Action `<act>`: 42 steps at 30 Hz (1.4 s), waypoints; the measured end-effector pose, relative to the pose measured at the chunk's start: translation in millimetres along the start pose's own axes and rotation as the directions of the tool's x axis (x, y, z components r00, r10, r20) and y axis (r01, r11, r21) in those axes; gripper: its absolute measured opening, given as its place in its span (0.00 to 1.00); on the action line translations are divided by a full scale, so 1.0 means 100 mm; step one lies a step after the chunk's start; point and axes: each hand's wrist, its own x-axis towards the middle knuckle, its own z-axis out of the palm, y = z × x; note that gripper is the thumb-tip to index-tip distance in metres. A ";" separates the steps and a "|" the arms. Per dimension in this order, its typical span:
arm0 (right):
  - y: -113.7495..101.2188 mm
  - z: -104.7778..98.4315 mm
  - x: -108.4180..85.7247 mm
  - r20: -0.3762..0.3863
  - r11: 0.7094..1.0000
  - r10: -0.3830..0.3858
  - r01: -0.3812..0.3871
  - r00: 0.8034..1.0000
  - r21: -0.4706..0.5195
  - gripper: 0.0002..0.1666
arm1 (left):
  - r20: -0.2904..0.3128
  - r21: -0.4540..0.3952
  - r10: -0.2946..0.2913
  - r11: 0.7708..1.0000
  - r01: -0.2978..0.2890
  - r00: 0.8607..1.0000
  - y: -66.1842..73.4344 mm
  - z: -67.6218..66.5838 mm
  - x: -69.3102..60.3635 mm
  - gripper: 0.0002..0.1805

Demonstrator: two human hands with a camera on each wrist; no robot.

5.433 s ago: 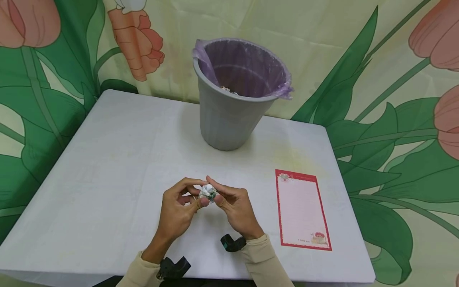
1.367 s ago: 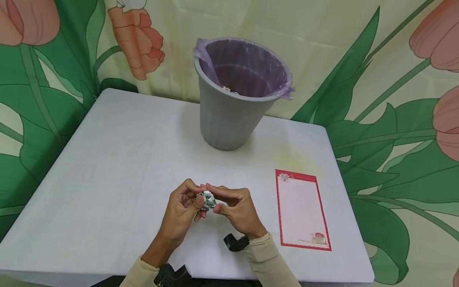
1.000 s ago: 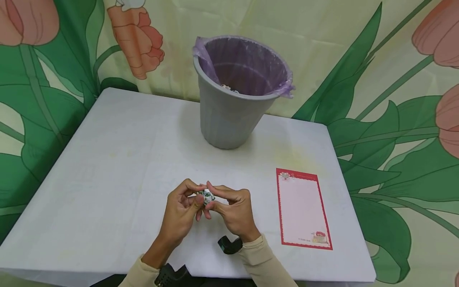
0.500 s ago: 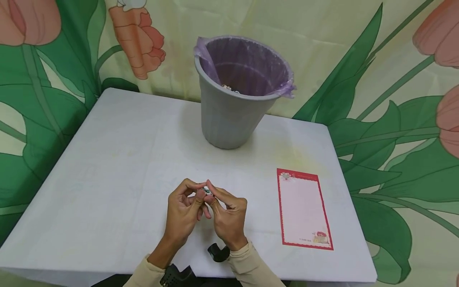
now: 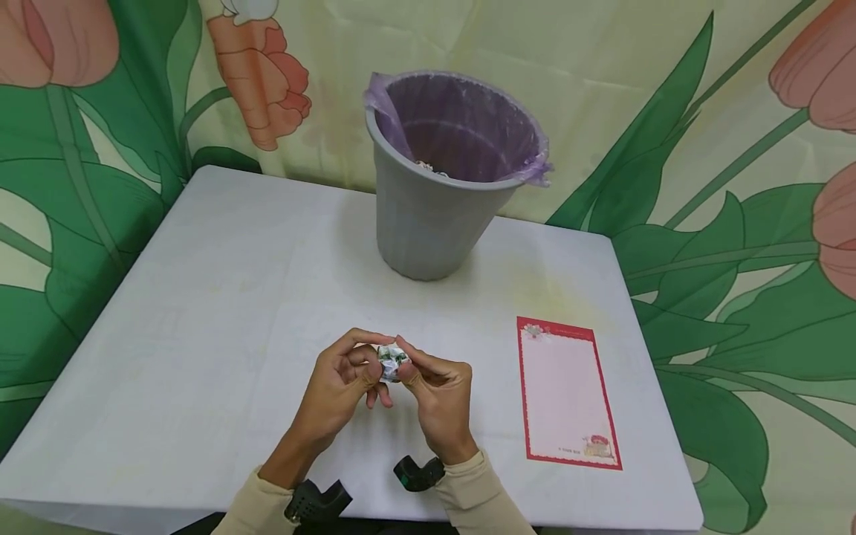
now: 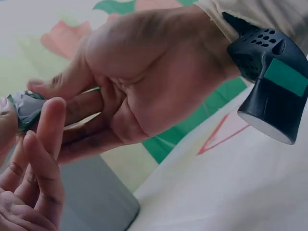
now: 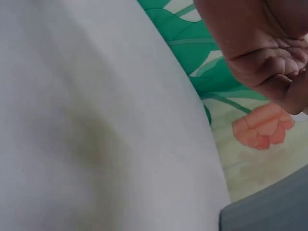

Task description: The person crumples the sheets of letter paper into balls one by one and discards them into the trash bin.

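Observation:
A small crumpled white and green ball (image 5: 391,363) is held above the table between both hands in the head view. The left hand (image 5: 339,386) pinches its left side between thumb and fingers, with some lower fingers extended beneath. From the right, the right hand (image 5: 444,403) pinches it with thumb and index finger. In the left wrist view the ball (image 6: 30,109) shows at the left edge between fingertips, partly covered. The right wrist view has part of a hand (image 7: 264,53) at the upper right; its fingertips and the ball are out of sight.
A grey bin (image 5: 435,223) with a purple liner (image 5: 461,126) stands at the table's back, holding some small crumpled bits. A red-bordered sheet (image 5: 568,394) lies on the white tablecloth (image 5: 187,334) at the right. Behind hangs a flower-patterned cloth (image 5: 602,59).
The hands keep hold of the ball while their fingers shift around it. More of the ball shows than half a second ago, and the right hand has moved slightly right.

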 end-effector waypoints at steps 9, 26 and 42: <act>0.02 0.09 -0.04 0.009 0.986 -0.161 0.161 0.987 -0.052 0.15 | -0.039 -0.020 0.121 0.992 -0.122 0.992 0.02 0.12 -0.02 0.13; -0.06 0.04 0.13 0.208 0.943 -0.169 0.219 0.964 -0.251 0.20 | -0.118 0.021 0.032 0.999 -0.029 0.993 0.08 0.06 -0.04 0.12; -0.11 -0.27 0.24 0.368 0.850 -0.257 0.390 0.894 -0.354 0.32 | 0.018 -0.100 -0.166 0.981 0.167 0.986 0.03 0.08 -0.03 0.19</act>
